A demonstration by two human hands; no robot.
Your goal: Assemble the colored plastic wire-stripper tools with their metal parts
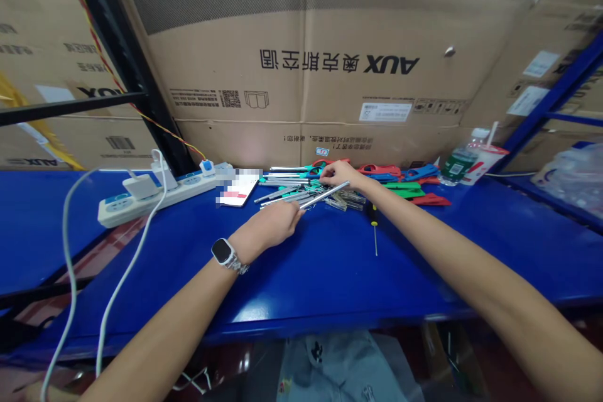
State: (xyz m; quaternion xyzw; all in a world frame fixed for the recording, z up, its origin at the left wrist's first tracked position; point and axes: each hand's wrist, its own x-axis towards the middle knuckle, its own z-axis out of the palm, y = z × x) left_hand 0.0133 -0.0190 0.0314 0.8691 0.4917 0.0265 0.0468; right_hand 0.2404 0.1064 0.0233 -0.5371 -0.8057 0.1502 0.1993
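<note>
My left hand [271,226], with a watch on its wrist, is closed on a slim silver metal tube [325,195] that slants up to the right. Beyond it, my right hand [340,174] reaches over the pile with its fingers bent down; whatever they pinch is too small to make out. Under and around both hands lie silver rods with teal ends [285,181]. Small metal pieces [346,200] lie just in front of my right hand. Red, blue and green plastic parts [407,188] are heaped to its right.
A screwdriver [375,226] lies right of centre on the blue table [301,282]. At the left are a white power strip [183,187] with cables and a white phone-like item [241,188]. A bottle [459,160] and a cup [485,162] stand at the right, before large cardboard boxes [282,94].
</note>
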